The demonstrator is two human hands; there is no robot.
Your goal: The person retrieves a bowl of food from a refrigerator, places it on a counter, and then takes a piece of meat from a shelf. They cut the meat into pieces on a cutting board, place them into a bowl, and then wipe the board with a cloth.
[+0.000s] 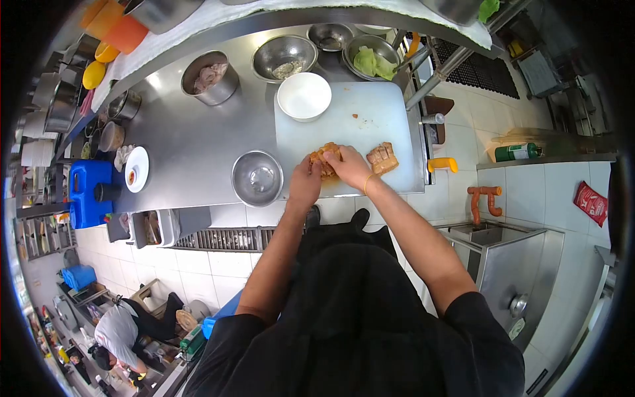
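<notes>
Both hands are on a portion of browned, sliced cooked meat (327, 159) at the front left of the white cutting board (377, 99). My left hand (305, 182) grips its left side with curled fingers. From the right, my right hand (348, 167) closes over the top and right side, hiding part of the slices. A second sliced portion of the meat (382, 159) lies on the board just right of my right hand, untouched. Behind my hands, a white bowl (304, 97) sits at the board's back left. Small scraps and wet marks dot the board.
A steel bowl (257, 178) stands left of my left hand. Further back are a pot of pale meat (210, 78), a steel bowl (284, 56) and a bowl of lettuce (372, 61). A yellow handle (442, 164) juts past the right edge. Another person (126, 331) bends at lower left.
</notes>
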